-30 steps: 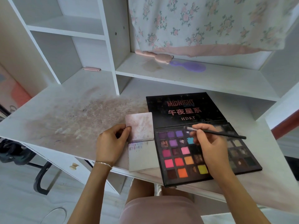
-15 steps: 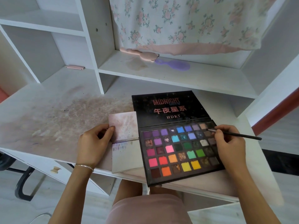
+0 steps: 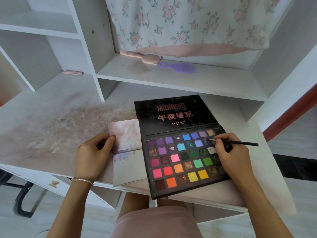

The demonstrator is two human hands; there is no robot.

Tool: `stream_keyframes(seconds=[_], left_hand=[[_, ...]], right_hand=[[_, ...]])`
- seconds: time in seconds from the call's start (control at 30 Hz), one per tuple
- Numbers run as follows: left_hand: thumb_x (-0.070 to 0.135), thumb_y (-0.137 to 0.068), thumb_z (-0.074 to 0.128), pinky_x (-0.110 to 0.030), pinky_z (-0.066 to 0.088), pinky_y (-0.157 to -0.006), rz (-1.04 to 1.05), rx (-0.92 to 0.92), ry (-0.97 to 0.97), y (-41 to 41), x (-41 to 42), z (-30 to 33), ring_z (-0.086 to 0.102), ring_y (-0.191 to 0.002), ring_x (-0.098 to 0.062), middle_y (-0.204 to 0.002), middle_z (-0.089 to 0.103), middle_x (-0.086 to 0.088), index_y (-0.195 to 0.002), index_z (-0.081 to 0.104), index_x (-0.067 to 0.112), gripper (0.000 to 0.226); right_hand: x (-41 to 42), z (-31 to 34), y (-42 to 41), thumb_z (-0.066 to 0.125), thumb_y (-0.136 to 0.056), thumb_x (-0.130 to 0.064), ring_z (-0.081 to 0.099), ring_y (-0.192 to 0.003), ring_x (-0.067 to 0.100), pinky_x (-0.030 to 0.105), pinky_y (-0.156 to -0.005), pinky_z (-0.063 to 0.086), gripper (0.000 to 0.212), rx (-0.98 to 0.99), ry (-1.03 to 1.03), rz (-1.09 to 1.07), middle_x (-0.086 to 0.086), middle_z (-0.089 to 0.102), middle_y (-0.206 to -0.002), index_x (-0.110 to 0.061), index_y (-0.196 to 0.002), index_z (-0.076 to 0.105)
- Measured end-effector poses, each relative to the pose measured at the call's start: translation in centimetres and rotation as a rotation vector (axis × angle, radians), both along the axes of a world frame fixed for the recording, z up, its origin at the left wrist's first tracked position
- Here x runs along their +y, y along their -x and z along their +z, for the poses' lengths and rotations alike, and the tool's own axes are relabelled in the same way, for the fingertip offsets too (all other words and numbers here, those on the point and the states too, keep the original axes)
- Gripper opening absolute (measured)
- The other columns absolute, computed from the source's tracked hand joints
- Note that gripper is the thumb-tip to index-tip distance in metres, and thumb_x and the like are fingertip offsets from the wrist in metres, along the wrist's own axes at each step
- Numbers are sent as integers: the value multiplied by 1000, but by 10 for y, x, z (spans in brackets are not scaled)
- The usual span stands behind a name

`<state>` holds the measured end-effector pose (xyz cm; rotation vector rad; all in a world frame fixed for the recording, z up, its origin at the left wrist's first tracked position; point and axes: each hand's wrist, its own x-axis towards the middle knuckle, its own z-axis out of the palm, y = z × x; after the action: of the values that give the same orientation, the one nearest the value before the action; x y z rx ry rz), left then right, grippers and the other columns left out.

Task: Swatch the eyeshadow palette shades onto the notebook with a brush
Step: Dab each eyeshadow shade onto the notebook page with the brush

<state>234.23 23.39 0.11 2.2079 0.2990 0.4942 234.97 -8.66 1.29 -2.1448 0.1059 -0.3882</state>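
An open black eyeshadow palette (image 3: 181,157) with several rows of bright shades lies on the white desk (image 3: 56,117), its lid flat behind it. My right hand (image 3: 230,157) pinches a thin black brush (image 3: 240,143), and the bristle tip touches a dark blue pan in the second row near the palette's right end. A small open notebook (image 3: 126,152) lies just left of the palette, with faint purple smears on its lower page. My left hand (image 3: 91,157) grips the notebook's left edge, thumb on the upper page.
The desk top is stained with pinkish powder on the left. On the shelf behind lie a pink brush (image 3: 142,57) and a purple hairbrush (image 3: 178,67). A floral cloth (image 3: 188,23) hangs above. A small pink item (image 3: 72,73) sits in the left cubby.
My right hand moved from the palette's left columns to its right side, and the brush tip has dropped from the top-right pans to a dark blue pan. My left hand stayed on the notebook.
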Motion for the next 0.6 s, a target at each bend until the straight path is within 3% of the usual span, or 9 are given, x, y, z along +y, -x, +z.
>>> stream_keyframes(seconds=[0.17, 0.3, 0.47, 0.6], left_hand=[[19, -84, 62, -18, 40, -62, -4, -1, -7, 0, 0, 1, 58, -68, -12, -70, 63, 8, -82, 71, 17, 9], [20, -84, 62, -24, 39, -66, -8, 4, 0, 0, 0, 0, 60, -70, -14, -72, 65, 7, -83, 71, 16, 10], [20, -85, 61, -19, 40, -62, -19, 4, -3, 1, 1, 0, 59, -71, -11, -74, 65, 9, -84, 71, 19, 10], [21, -85, 61, -23, 39, -65, -12, 7, -2, 1, 1, 0, 60, -72, -12, -75, 64, 10, -86, 72, 17, 11]], right_hand=[[1, 0, 0, 53, -88, -6, 54, -78, -3, 11, -59, 39, 15, -4, 44, 39, -17, 57, -81, -21, -88, 56], [1, -1, 0, 53, -88, -6, 54, -78, -5, 11, -60, 38, 15, -19, 54, 40, -19, 56, -83, -20, -88, 56], [0, -1, 0, 52, -88, -5, 53, -77, -3, 10, -59, 38, 16, -34, 44, 9, -16, 55, -81, -20, -88, 55], [1, -1, -1, 52, -88, -5, 53, -77, -3, 11, -59, 37, 15, -15, 56, 24, -14, 56, -81, -20, -88, 55]])
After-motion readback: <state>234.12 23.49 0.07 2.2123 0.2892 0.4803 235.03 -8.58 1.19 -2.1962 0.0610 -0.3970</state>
